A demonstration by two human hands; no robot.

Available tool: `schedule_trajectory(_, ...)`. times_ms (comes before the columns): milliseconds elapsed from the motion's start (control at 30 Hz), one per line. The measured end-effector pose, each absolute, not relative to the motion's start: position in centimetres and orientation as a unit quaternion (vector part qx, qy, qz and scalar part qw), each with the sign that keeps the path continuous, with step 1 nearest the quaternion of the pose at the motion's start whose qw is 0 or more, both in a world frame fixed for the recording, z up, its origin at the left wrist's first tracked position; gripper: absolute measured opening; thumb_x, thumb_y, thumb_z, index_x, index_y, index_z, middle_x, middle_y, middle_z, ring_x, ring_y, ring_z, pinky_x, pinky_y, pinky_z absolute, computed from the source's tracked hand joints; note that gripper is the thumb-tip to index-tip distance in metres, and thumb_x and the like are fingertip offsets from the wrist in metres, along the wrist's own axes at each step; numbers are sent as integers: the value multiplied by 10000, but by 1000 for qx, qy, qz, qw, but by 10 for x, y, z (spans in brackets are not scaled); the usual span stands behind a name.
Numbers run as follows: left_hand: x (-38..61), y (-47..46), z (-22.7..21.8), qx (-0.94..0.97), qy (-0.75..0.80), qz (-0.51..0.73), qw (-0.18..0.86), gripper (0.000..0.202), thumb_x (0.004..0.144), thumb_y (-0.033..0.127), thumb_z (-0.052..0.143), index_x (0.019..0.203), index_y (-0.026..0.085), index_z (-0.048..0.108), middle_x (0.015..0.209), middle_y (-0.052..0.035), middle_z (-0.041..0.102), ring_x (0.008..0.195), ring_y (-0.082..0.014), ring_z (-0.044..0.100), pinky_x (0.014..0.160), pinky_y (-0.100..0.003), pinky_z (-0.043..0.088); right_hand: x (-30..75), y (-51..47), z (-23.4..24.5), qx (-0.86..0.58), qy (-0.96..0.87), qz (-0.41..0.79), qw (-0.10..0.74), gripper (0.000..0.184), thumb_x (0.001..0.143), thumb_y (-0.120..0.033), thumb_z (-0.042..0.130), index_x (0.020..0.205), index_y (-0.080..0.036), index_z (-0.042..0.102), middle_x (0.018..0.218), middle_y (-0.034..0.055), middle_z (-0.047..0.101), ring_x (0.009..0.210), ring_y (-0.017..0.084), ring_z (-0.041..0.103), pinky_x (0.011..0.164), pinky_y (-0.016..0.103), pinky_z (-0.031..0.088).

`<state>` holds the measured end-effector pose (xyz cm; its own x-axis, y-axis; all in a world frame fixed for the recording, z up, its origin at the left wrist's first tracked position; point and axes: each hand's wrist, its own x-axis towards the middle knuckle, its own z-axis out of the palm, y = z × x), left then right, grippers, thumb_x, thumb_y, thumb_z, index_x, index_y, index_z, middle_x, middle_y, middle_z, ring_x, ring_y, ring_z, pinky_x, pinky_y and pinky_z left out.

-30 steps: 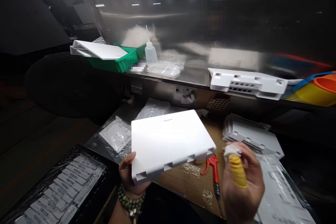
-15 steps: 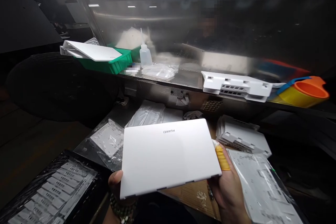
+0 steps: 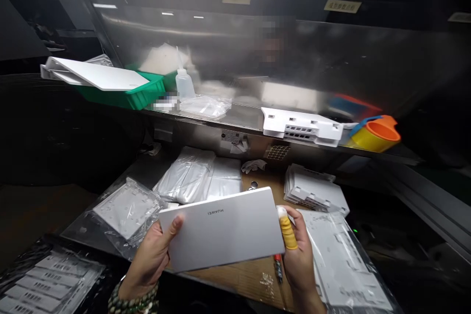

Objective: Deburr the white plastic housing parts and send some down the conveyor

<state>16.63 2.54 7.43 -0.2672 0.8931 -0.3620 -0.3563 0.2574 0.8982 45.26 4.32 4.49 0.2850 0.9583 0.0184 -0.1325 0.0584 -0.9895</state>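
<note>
A flat white plastic cover with a HUAWEI mark, upside down from here, is held up between both hands, tilted toward me. My left hand, with a beaded bracelet at the wrist, grips its left edge with the thumb on the front face. On the right edge, my right hand is closed, its thumb wrapped in yellow with a white tip. The fingers behind the cover are hidden. Below the cover, a red and dark pen-like tool lies beside my right hand on the brown cardboard.
Bagged white covers lie at left, right and lower left. Clear bags and stacked white covers stand behind. The shelf holds a green bin, a squeeze bottle, a white part and tape rolls.
The cover has tilted so its face looks narrower. My left hand has shifted up its left edge, the thumb now on the face. The view has turned right, and the red tool has come into sight.
</note>
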Motion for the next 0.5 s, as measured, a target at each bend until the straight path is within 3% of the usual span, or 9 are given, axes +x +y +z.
schedule_trajectory(100,161,23,65,383,526,571,500,448,690,517,871,958,162,818,936,-137,813,946,-337,771,824,-375,651,462,44,53,-514,-370,414,654,352,935,-483,687,1212,-291,586,1011,7,736,785,113,672,746,220,565)
schedule_trajectory(233,157,25,63,598,457,544,372,195,820,398,797,940,250,838,962,-87,823,951,-267,781,859,-272,627,470,43,77,-448,-310,554,630,415,926,-567,657,1193,-284,514,991,25,760,510,78,607,497,204,522)
schedule_trajectory(367,164,32,74,673,374,530,357,163,902,362,722,1018,305,821,976,-54,824,1005,-263,771,989,-369,594,467,42,87,-439,-262,630,584,546,820,-597,767,1130,-219,525,889,75,784,599,167,724,524,252,602)
schedule_trajectory(500,167,34,74,683,356,523,365,169,924,362,697,1036,307,810,973,-45,823,993,-269,773,1068,-481,549,464,41,85,-444,-237,629,592,634,759,-593,826,1163,-195,543,836,75,789,626,180,744,567,258,636)
